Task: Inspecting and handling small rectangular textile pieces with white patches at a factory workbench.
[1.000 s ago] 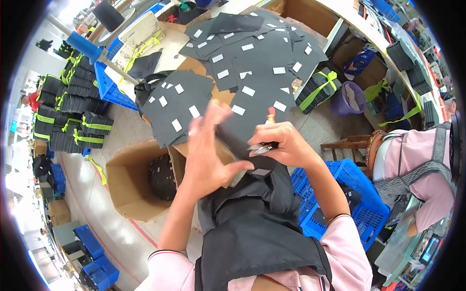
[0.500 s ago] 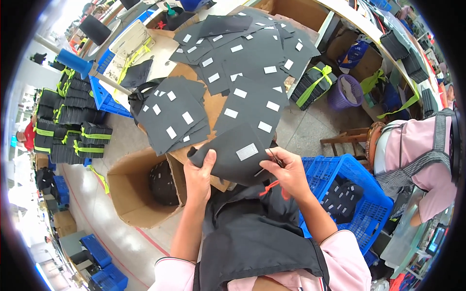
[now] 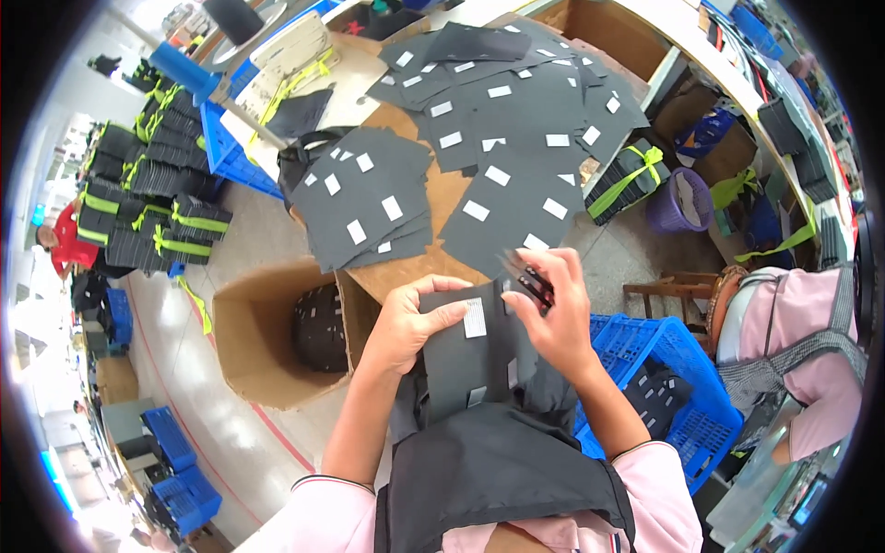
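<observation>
Left hand (image 3: 410, 323) grips a flat dark-grey fabric panel with white label (image 3: 466, 355) over the lap, at six o'clock from the cardboard-topped bench (image 3: 442, 198). Right hand (image 3: 553, 309) pinches small black scissors (image 3: 527, 276).

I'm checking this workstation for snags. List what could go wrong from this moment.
1. The right hand pinches a small dark tool while also steadying the dark fabric piece that the left hand holds; the tool could nick a finger or the fabric.
2. The labelled fabric pieces overhang the cardboard table edge above the open box; a nudge might slide them off.
</observation>
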The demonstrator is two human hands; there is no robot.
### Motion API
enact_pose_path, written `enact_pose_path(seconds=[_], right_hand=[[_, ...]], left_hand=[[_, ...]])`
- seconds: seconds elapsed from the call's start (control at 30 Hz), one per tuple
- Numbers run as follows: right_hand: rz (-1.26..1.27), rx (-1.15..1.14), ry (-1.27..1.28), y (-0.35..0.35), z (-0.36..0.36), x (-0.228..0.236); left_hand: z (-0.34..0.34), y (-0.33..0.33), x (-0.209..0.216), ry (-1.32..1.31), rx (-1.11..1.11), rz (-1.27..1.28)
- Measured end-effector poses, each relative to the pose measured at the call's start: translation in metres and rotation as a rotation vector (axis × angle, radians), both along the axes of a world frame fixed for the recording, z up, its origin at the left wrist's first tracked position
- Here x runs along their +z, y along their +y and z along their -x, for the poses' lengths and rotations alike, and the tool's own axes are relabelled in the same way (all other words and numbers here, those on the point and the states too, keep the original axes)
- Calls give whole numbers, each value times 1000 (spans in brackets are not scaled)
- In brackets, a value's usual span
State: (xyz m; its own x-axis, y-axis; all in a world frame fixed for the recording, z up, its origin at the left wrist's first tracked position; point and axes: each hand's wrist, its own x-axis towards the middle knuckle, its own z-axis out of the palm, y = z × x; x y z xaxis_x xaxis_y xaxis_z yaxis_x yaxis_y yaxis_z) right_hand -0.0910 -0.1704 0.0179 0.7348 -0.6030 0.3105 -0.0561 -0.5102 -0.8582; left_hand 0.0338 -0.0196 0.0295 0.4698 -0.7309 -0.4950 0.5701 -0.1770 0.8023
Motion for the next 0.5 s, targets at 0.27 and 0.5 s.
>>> enact_pose_path(seconds=[0.27, 0.5], right_hand=[[330, 244, -9, 7, 16, -8], [432, 267, -46, 9, 11, -7]], left_hand=[[5, 7, 7, -417, -38, 31], [8, 10, 20, -601, -94, -63]])
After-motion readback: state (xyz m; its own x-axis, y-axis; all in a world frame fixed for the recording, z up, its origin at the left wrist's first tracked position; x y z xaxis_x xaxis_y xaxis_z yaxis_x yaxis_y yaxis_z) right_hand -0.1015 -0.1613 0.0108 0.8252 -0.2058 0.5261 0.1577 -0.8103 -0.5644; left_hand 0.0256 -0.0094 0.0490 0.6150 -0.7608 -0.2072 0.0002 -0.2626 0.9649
